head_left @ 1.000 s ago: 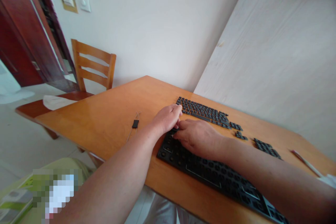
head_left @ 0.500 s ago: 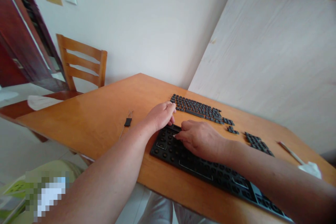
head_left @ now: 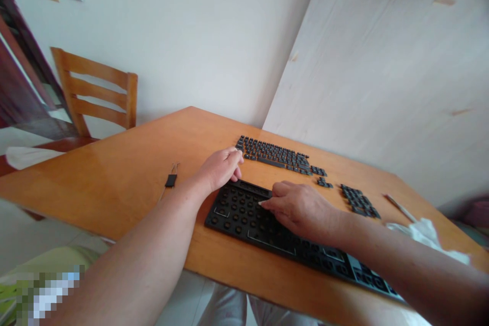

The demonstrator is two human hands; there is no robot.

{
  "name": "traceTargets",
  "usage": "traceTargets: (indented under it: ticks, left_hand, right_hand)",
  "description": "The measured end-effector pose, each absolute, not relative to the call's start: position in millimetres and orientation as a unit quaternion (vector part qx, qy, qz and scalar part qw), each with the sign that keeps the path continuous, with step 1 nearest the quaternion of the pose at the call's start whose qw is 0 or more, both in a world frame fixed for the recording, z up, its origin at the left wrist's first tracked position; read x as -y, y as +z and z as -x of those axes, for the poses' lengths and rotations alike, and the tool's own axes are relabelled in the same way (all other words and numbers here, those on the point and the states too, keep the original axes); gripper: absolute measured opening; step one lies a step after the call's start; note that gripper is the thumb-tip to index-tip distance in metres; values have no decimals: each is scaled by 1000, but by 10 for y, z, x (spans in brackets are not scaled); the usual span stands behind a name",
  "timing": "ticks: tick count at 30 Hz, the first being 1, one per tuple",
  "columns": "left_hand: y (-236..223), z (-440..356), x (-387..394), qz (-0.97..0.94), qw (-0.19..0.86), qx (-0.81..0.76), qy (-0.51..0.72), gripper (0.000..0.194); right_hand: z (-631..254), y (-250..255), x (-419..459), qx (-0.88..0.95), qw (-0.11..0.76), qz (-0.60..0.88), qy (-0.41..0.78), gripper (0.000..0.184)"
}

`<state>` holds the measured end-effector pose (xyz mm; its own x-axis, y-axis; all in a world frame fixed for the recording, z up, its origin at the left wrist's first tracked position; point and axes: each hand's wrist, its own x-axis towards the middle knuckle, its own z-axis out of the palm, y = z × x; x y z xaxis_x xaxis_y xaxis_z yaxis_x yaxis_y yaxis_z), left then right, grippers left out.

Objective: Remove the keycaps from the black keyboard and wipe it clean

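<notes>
A black keyboard (head_left: pixel 229 204) with its keycaps off lies at a slant near the table's front edge, its round switch stems and metal key wires bare. My left hand (head_left: pixel 223 167) is closed at its far left corner, the curled fingertips against the back edge. Over the keys' middle-left area, my right hand (head_left: pixel 296 206) has thumb and finger pressed together, a small pale tip showing at the fingers. Whether that is a nail or something held cannot be made out. My right forearm covers part of the keyboard's right half.
Behind the keyboard, loose black keycaps (head_left: pixel 273 155) lie in rows, with a smaller block of keycaps (head_left: pixel 359 201) farther right. A black-handled wire puller (head_left: pixel 171 181) lies left. A thin brush-like stick (head_left: pixel 399 207) and crumpled white tissue (head_left: pixel 424 234) are right. A wooden chair (head_left: pixel 97 86) stands beyond.
The view has turned to the right, so things appear farther left. My right hand has moved rightward along the keyboard. My left hand stays at the corner.
</notes>
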<state>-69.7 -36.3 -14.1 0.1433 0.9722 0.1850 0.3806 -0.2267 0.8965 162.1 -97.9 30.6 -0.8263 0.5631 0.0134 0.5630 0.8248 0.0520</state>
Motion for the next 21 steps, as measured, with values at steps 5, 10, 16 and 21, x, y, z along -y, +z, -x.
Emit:
traceTargets:
  ticks: [5,10,16,21]
  left_hand:
    - [-134,703,368,-669,355,-510,407,29]
    - [-77,695,412,-670,355,-514,402,31]
    - [-70,699,422,-666,357,-514,406,32]
    - [-69,708,414,-669,361,-506,408,32]
  right_hand:
    - [-1772,265,1059,-947,-10,-320,23,30]
    - [-1907,267,1110,-941,-15,-339,12,31]
    - [-2058,260,1142,-937,-21,-349,-3,32]
    - [-2147,263,1188,-930,-24,-367,4,32]
